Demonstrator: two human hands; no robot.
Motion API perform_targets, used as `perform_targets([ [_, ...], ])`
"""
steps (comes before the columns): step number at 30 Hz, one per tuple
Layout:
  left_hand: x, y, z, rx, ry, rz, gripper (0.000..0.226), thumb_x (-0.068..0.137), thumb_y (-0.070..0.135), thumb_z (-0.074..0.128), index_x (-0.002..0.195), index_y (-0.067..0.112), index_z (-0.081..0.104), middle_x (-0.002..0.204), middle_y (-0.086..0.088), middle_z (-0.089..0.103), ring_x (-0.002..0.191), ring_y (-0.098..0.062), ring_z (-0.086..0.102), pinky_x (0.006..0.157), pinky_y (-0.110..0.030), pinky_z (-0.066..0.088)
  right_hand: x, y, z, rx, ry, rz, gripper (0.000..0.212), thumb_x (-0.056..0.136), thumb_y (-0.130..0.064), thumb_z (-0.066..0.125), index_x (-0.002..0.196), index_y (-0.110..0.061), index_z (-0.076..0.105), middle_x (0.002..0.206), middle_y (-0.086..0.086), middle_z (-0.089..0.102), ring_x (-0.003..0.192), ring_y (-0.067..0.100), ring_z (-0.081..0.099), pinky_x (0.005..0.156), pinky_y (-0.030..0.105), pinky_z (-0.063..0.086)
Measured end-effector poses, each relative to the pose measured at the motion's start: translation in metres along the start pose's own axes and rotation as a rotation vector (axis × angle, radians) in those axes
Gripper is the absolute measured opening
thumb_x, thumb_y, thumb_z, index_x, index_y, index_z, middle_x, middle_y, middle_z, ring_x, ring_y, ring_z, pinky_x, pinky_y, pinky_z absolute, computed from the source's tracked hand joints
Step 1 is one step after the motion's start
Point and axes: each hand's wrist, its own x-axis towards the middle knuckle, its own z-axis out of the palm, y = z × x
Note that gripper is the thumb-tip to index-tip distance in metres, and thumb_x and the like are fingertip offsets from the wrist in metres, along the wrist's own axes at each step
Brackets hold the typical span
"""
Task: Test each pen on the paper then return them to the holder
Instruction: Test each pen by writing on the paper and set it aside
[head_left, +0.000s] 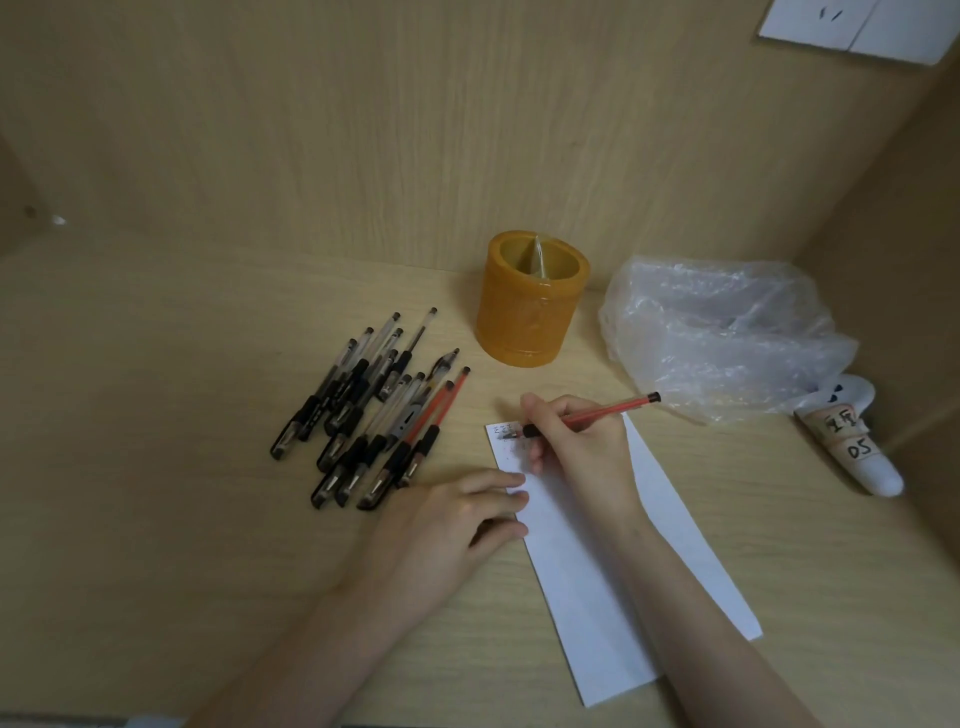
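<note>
My right hand (576, 441) grips a red pen (618, 408), its black tip down on the top end of a long white paper strip (597, 561), beside small ink marks. My left hand (452, 525) lies flat with fingertips pressing the strip's left edge. A heap of several pens (374, 410), mostly clear with black grips and two red ones, lies on the desk to the left of the paper. The orange cylindrical holder (530, 306) stands upright behind the paper; no pens show inside it.
A crumpled clear plastic bag (727, 332) sits right of the holder. A white object with handwritten labels (852, 441) lies at the far right. Wooden walls close in the desk (156, 415) at the back and right, where a white wall socket (857, 26) is mounted.
</note>
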Motion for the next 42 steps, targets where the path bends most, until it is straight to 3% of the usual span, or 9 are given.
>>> perform_targets([
  [4, 0.0, -0.002, 0.002, 0.007, 0.012, 0.0, 0.037, 0.079, 0.057, 0.042, 0.094, 0.037, 0.069, 0.114, 0.032, 0.058, 0.084, 0.01, 0.059, 0.056, -0.014, 0.049, 0.002, 0.003, 0.004, -0.139, 0.089, -0.025, 0.043, 0.077, -0.025, 0.078, 0.051, -0.01, 0.047, 0.046, -0.008, 0.045, 0.048, 0.004, 0.042, 0.051, 0.013, 0.036],
  [7, 0.0, -0.003, 0.003, 0.008, 0.02, 0.005, 0.037, 0.08, 0.057, 0.042, 0.095, 0.037, 0.069, 0.116, 0.032, 0.058, 0.085, 0.01, 0.058, 0.056, -0.016, 0.051, 0.002, 0.008, 0.006, -0.15, 0.131, -0.039, 0.04, 0.083, -0.012, 0.068, 0.051, -0.009, 0.043, 0.044, -0.013, 0.04, 0.046, 0.002, 0.039, 0.05, 0.011, 0.032],
  [10, 0.0, -0.004, 0.004, 0.014, 0.021, 0.007, 0.039, 0.08, 0.057, 0.042, 0.098, 0.036, 0.068, 0.119, 0.032, 0.055, 0.09, 0.01, 0.057, 0.06, -0.02, 0.053, 0.001, 0.01, 0.007, -0.171, 0.141, -0.071, 0.034, 0.082, -0.003, 0.06, 0.053, -0.007, 0.044, 0.047, -0.01, 0.041, 0.047, 0.001, 0.039, 0.05, 0.011, 0.032],
  [17, -0.001, -0.004, 0.005, -0.001, 0.005, -0.003, 0.042, 0.08, 0.059, 0.039, 0.102, 0.037, 0.067, 0.122, 0.033, 0.053, 0.088, 0.008, 0.06, 0.063, -0.027, 0.055, 0.0, 0.012, 0.007, -0.198, 0.12, -0.103, 0.029, 0.08, -0.002, 0.059, 0.055, -0.006, 0.044, 0.052, 0.002, 0.039, 0.048, 0.004, 0.034, 0.048, 0.012, 0.03],
  [23, 0.0, -0.003, 0.004, 0.002, 0.01, -0.011, 0.04, 0.08, 0.058, 0.041, 0.102, 0.037, 0.067, 0.121, 0.033, 0.053, 0.087, 0.009, 0.06, 0.062, -0.024, 0.055, 0.003, 0.015, 0.005, -0.18, 0.137, -0.112, 0.035, 0.082, -0.003, 0.06, 0.052, -0.011, 0.044, 0.044, -0.014, 0.042, 0.047, 0.001, 0.039, 0.051, 0.012, 0.033],
  [33, -0.001, -0.001, 0.002, 0.011, 0.013, -0.011, 0.038, 0.08, 0.057, 0.041, 0.097, 0.037, 0.068, 0.118, 0.032, 0.056, 0.086, 0.011, 0.058, 0.056, -0.016, 0.051, 0.004, 0.017, 0.007, -0.184, 0.135, -0.126, 0.037, 0.085, -0.005, 0.06, 0.052, -0.013, 0.045, 0.043, -0.015, 0.042, 0.046, 0.0, 0.04, 0.05, 0.01, 0.033],
  [42, 0.0, -0.004, 0.004, -0.002, 0.024, -0.004, 0.038, 0.08, 0.057, 0.043, 0.099, 0.036, 0.068, 0.119, 0.032, 0.056, 0.084, 0.009, 0.06, 0.057, -0.022, 0.054, 0.004, 0.016, 0.007, -0.189, 0.15, -0.126, 0.038, 0.084, -0.005, 0.06, 0.051, -0.011, 0.042, 0.043, -0.014, 0.038, 0.047, 0.002, 0.037, 0.05, 0.011, 0.031],
])
